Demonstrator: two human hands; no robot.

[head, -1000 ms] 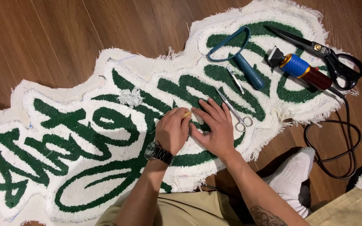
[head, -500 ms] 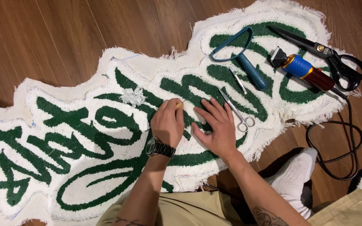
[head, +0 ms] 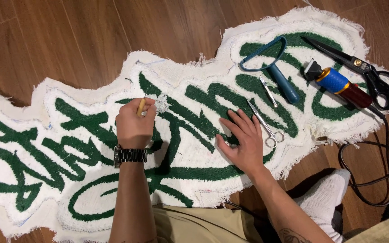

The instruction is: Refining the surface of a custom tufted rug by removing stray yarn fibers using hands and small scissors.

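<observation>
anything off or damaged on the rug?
One oddity: a loose tuft of white yarn sticks up from the rug beside the left hand, which holds a thin yellow tool at it. The right hand lies flat. Rug edges are frayed.

No pkgs, labels, signs or screens were in view; only lettering was green pile tufted into the white rug (head: 190,148) on the wood floor.
</observation>
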